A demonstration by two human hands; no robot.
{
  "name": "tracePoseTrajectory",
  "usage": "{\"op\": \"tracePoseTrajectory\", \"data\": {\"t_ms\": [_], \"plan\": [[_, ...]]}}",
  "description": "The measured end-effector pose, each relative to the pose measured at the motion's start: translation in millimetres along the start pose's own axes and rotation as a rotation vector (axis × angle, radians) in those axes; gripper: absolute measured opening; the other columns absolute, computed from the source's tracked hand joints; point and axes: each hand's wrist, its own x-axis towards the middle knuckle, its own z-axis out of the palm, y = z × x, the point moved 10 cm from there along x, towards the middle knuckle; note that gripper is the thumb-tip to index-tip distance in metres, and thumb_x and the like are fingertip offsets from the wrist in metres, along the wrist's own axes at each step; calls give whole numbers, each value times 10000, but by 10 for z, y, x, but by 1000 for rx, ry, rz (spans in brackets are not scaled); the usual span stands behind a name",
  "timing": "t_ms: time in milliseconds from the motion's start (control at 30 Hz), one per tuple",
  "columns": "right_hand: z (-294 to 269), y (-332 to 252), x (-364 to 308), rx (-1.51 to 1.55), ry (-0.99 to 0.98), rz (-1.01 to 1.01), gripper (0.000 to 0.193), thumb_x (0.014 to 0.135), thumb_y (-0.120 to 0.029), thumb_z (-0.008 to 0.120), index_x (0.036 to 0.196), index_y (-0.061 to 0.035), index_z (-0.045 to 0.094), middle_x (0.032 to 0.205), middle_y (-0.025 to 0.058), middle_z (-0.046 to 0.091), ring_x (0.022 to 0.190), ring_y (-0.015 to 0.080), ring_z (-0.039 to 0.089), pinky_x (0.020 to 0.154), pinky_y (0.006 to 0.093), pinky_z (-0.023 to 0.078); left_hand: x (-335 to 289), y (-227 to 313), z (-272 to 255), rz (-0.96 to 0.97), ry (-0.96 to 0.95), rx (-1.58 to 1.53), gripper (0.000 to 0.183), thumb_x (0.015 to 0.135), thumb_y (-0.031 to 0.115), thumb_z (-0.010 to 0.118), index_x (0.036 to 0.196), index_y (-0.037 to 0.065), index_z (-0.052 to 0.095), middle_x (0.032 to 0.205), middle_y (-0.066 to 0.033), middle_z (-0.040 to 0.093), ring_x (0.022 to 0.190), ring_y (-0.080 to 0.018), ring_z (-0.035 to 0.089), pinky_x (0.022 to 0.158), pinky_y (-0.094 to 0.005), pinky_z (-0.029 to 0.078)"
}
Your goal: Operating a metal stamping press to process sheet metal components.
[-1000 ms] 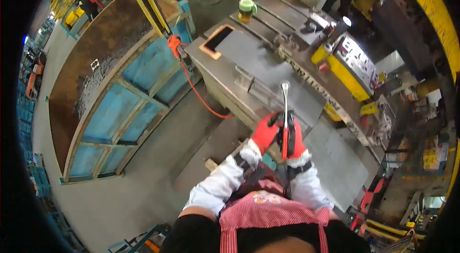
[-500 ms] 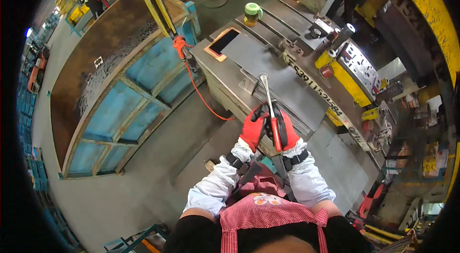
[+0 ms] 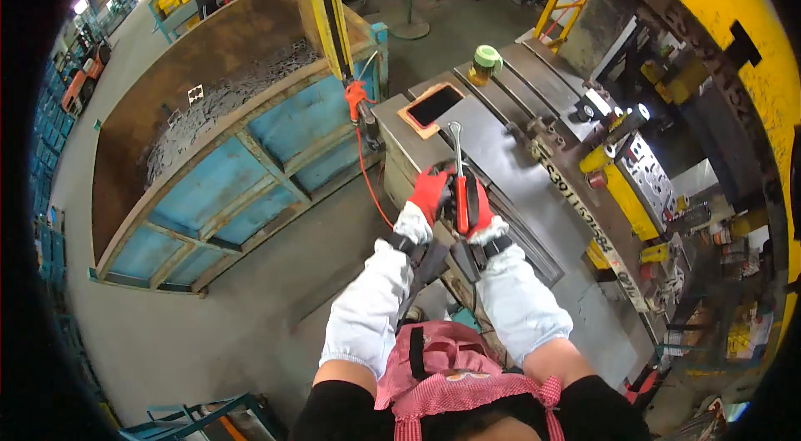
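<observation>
While right fingers [image 3: 474, 193] hold the ratchet [image 3: 462, 206], its head [image 3: 455, 129] jutting beyond, left fingers [image 3: 440, 178] beside, grip unclear.

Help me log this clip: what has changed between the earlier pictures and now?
The wrench, left hand and right hand moved up and left, toward the phone, as the view shifted. Nothing was visibly grasped or released. The wrench stayed in hand; the phone and cup stayed on the bench.

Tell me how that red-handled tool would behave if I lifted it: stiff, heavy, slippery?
The red-handled tool looks stiff, since its shiny, metal-looking shaft runs straight. It is probably heavy for its size, especially toward the rounded metallic head. The smooth-looking red handle might slip a little in an ungloved grip.
</observation>
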Motion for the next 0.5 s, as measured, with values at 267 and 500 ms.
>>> {"op": "tracePoseTrajectory", "data": {"t_ms": [267,500], "plan": [[-79,716,-362,396,151,512,234,914,-287,425,890,-92,552,623,-43,470,488,71,436,415,214,343,-270,221,290,124,-59,14,185,834,104,507,969,6,586,852,-67,610,746,-143,573,659,-264,476],[9,795,-433,451,52,619,215,905,-290,450,918,-93,534,692,-11,509,567,74,498,480,220,404,-240,3,248,-13,-121,-31,243,843,91,478,1045,-6,571,749,-46,613,572,-103,548,469,-230,437]]}}
